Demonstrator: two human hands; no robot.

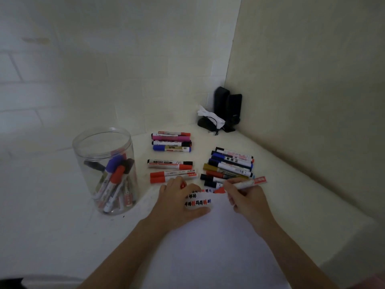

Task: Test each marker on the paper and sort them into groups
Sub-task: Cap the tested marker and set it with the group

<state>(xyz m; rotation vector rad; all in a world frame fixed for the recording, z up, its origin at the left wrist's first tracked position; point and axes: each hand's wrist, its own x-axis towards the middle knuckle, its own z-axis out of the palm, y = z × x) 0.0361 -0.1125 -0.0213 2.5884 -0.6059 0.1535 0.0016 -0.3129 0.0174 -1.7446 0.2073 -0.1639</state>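
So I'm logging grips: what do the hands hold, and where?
Right hand grips a red marker around the middle of its barrel. Left hand pinches what looks like its red cap while resting on the paper.

We see a pale counter (270, 197) tucked into a wall corner — on it lie a white paper (208, 247), a clear jar (104, 172) of markers, three marker groups (171, 141) (171, 172) (229, 165), and black objects (227, 109) with crumpled tissue (210, 115).
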